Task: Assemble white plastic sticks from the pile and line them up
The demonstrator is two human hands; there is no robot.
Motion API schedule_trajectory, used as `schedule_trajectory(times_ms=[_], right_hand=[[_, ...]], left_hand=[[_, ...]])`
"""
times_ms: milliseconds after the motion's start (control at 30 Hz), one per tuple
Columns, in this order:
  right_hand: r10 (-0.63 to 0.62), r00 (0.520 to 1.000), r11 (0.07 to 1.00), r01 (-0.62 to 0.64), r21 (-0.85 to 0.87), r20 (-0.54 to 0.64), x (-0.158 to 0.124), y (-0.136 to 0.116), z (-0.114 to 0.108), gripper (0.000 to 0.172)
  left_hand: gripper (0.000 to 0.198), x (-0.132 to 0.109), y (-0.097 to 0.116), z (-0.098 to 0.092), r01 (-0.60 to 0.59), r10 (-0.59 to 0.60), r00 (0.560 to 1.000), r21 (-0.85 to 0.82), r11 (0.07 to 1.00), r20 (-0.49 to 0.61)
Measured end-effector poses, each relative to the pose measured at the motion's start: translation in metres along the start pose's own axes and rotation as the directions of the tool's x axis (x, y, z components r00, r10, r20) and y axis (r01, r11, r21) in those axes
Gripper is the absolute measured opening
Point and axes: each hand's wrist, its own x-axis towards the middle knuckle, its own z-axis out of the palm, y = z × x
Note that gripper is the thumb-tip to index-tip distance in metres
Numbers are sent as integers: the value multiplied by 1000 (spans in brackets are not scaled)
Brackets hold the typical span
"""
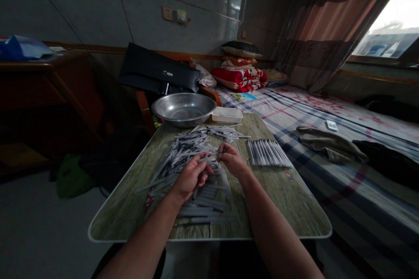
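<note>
Over the middle of the small table, my left hand (191,176) is closed in a pinch around a thin whitish pen barrel (212,157). The fingertips of my right hand (232,161) are closed at the barrel's right end; any small part between them is too small to make out. Beneath and beyond my hands lies a loose heap of translucent pen barrels (170,161), some with dark parts. Closer to me, more barrels (207,209) lie roughly side by side. To the right of my right hand, pens with dark tips (269,153) form a neat row.
A wide metal basin (185,109) and a shallow white plastic tray (227,115) stand at the table's (124,213) far end. Behind them a black monitor (160,69) leans on a chair. A bed with a checked sheet (281,117) borders the right side.
</note>
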Motion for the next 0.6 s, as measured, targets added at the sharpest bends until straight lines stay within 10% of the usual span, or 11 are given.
schedule_trajectory(times_ms=[600], right_hand=[[86, 966, 996, -91, 13, 243, -5, 0, -4, 25]], left_hand=[[30, -1, -2, 3, -31, 33, 999, 56, 998, -32]])
